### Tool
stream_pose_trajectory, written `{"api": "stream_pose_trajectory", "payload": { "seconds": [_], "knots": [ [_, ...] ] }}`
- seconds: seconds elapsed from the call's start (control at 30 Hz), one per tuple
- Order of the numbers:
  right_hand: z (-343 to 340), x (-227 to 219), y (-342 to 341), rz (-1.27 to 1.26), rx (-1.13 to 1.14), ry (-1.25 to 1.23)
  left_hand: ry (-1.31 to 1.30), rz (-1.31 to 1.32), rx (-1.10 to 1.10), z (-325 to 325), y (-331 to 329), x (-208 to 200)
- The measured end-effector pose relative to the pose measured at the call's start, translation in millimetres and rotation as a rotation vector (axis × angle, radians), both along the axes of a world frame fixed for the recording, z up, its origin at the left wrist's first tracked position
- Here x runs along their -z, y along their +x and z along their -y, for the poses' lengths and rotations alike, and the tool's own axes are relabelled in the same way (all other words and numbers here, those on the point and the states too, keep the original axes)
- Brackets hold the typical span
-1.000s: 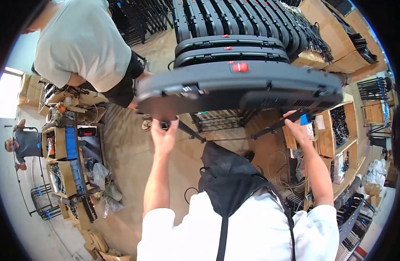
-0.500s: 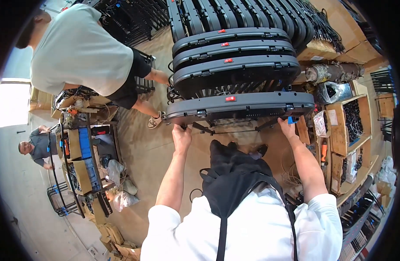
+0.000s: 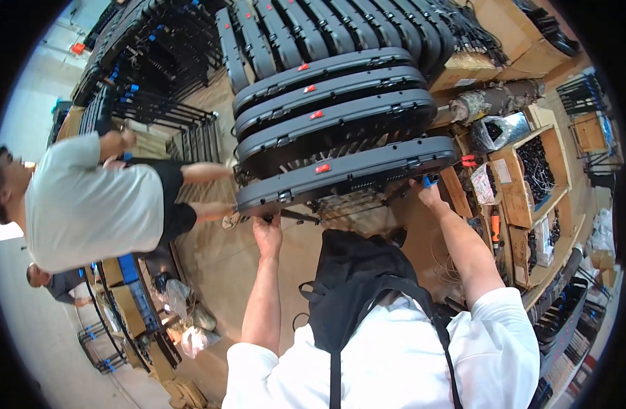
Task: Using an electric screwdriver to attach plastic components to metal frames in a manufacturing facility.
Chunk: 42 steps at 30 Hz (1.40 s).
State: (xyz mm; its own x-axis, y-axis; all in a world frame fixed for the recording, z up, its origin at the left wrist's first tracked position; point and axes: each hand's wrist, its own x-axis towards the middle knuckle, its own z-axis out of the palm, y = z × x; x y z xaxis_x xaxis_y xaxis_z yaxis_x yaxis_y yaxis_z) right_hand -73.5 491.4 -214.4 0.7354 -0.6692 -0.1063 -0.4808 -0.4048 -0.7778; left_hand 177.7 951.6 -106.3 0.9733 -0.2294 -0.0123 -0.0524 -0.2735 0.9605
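A long dark grey machine [image 3: 367,162] with a rounded housing and a red switch stands upright in front of me. My left hand [image 3: 267,237] is closed on its underside near the left end. Under its right end, my right hand [image 3: 425,193] grips the lower edge beside a blue part [image 3: 430,180]. Each hand's fingertips are partly hidden beneath the housing. Just beyond stands a matching machine [image 3: 347,114], first of several in a close row. The held machine sits slightly slanted, its right end farther from me.
More such machines [image 3: 313,34] are packed behind. A co-worker [image 3: 95,198] stands close on the left, near black frames [image 3: 183,123]. Wooden bins [image 3: 531,170] of small black parts and a wrapped roll [image 3: 497,101] line the right. Another person [image 3: 54,283] is farther left, beside a rack of boxes [image 3: 132,293].
The view has swung, shifting the machines leftward and tilting the held one. Both my hands keep their grip. The co-worker at the left has straightened up and raised a hand.
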Motion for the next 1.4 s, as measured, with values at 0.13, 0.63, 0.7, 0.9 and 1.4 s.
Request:
{"api": "stream_pose_trajectory", "payload": {
  "seconds": [0.13,0.63,0.7,0.9,1.4],
  "knots": [
    [3.4,-50.7,7.1,-0.37,-0.024,0.135,0.06,0.074,-0.155,-2.8,6.5,20.3],
    [-4.7,-83.5,66.8,0.048,0.11,0.027,-0.058,-0.056,-0.086,2.0,23.7,15.1],
    [-13.0,-86.0,69.8,0.14,0.084,0.096,0.186,-0.089,-0.127,-6.2,26.1,15.6],
    [-2.6,-80.5,50.2,0.172,0.148,0.251,0.124,-0.046,-0.133,17.4,12.6,-1.0],
    [11.1,-73.6,65.9,0.18,0.139,0.145,0.232,0.058,-0.199,20.9,24.0,16.5]
  ]
}}
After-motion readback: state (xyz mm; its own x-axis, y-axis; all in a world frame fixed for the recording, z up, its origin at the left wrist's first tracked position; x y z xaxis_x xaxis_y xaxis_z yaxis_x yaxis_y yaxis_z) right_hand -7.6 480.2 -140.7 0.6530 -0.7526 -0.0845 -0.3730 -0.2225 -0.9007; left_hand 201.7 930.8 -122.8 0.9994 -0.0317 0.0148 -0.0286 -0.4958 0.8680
